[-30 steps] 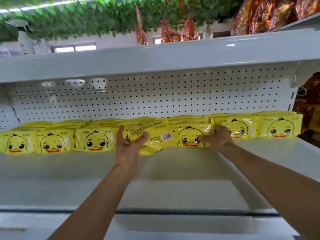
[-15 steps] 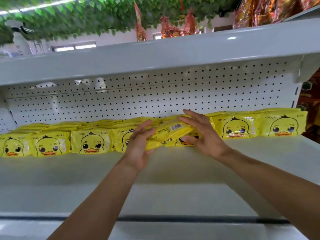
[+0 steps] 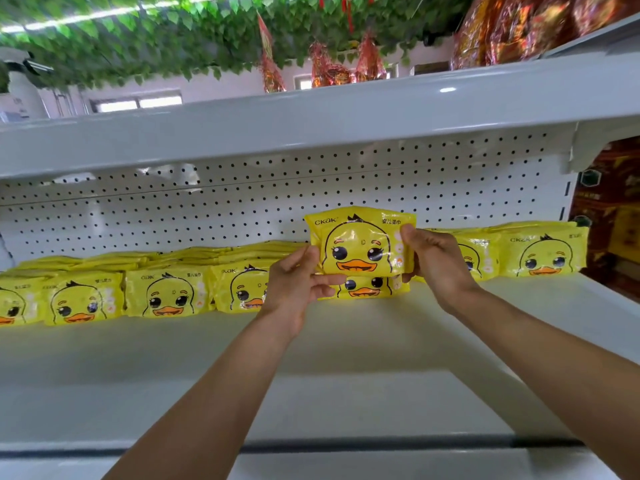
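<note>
I hold a yellow duck-face wipes pack [image 3: 360,242] upright, its printed face toward me, above the row of like packs. My left hand [image 3: 298,282] pinches its lower left edge with thumb and fingers. My right hand [image 3: 434,261] grips its right edge. Directly under it another duck pack [image 3: 363,287] stands on the white shelf [image 3: 311,358], half hidden by the held one. More packs [image 3: 166,296] line the back of the shelf to the left, and two [image 3: 547,254] stand to the right.
A white perforated back panel [image 3: 242,206] closes the shelf behind the row. The upper shelf board [image 3: 311,123] overhangs it, carrying red and gold packages [image 3: 519,26] at top right. Dark red boxes [image 3: 609,220] fill the neighbouring bay on the right.
The pack was lying tilted with its barcode side up between my hands; now it stands upright, face toward me, lifted above the row. My right hand moved from on top of it to its right edge.
</note>
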The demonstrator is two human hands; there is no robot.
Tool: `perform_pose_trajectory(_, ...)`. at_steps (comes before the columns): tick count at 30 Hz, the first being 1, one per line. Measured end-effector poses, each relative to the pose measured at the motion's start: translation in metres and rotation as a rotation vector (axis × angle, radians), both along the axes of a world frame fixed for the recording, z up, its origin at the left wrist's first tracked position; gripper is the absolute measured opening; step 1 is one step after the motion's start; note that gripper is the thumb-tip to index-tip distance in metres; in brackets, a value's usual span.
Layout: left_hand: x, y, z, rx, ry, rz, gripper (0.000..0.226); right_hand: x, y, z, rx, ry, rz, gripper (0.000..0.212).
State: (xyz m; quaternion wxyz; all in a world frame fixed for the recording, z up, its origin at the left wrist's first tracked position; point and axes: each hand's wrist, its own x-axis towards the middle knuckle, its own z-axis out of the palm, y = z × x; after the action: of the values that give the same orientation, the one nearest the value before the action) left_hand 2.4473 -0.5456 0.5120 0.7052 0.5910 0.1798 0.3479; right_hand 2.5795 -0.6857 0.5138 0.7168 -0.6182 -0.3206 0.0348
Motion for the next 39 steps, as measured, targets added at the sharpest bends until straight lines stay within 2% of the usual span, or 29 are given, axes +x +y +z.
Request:
perform_pose_trajectory(3,0.008,-0.008,-0.001,0.094,-0.055,0.052,0.011,0.002,-0.004,0.000,0.041,0.000,-0.032,0.039)
perform_pose_trajectory(7,0.019,-0.010,-0.003,0.213,-0.047,0.150,0.013,0.006,-0.010,0.000,0.122,0.031,-0.057,0.035)
perform_pose_trajectory(9,0.025,-0.008,-0.006,0.207,-0.047,0.188,0.014,0.009,-0.013,0.000,0.163,0.062,-0.059,0.035)
perform_pose_trajectory(13,0.037,-0.014,-0.007,-0.103,-0.133,0.200,0.021,0.013,-0.012,0.001,0.230,0.162,-0.119,0.034)
perform_pose_trajectory(15,0.040,-0.021,-0.005,-0.309,-0.158,0.116,0.017,0.016,-0.013,0.003,0.271,0.243,-0.117,0.030)
perform_pose_trajectory(17,0.041,-0.026,-0.003,-0.414,-0.140,-0.014,0.028,0.022,-0.017,0.004,0.255,0.281,-0.125,0.028)
perform_pose_trajectory(19,0.041,-0.027,0.000,-0.361,-0.088,-0.112,0.034,0.030,-0.027,0.006,0.181,0.253,-0.134,0.027)
perform_pose_trajectory(20,0.043,-0.026,0.001,-0.264,-0.031,-0.116,0.033,0.035,-0.033,0.005,0.135,0.234,-0.128,0.027)
perform_pose_trajectory(23,0.053,-0.027,-0.001,-0.038,0.060,-0.017,0.011,0.049,-0.050,-0.002,0.032,0.246,-0.058,0.025)
perform_pose_trajectory(27,0.074,-0.040,-0.014,-0.049,0.104,-0.005,0.005,0.073,-0.075,-0.016,-0.052,0.355,0.057,0.026)
perform_pose_trajectory(29,0.086,-0.045,-0.025,0.025,0.139,0.008,0.012,0.085,-0.090,-0.025,-0.111,0.390,0.145,0.038)
perform_pose_trajectory(30,0.090,-0.046,-0.031,0.077,0.148,-0.005,0.015,0.090,-0.097,-0.030,-0.152,0.371,0.172,0.048)
perform_pose_trajectory(32,0.096,-0.051,-0.038,0.274,0.148,-0.039,0.017,0.096,-0.108,-0.038,-0.301,0.233,0.147,0.040)
perform_pose_trajectory(34,0.099,-0.048,-0.040,0.775,0.220,0.080,0.007,0.103,-0.114,-0.043,-0.441,0.076,0.008,0.041)
perform_pose_trajectory(36,0.098,-0.038,-0.042,1.295,0.326,0.370,0.038,0.113,-0.119,-0.046,-0.474,0.004,-0.108,0.045)
perform_pose_trajectory(37,0.097,-0.031,-0.042,1.450,0.324,0.448,0.056,0.117,-0.120,-0.046,-0.483,-0.005,-0.144,0.046)
perform_pose_trajectory(39,0.096,-0.016,-0.043,1.654,0.405,0.447,0.088,0.126,-0.119,-0.048,-0.495,-0.014,-0.200,0.047)
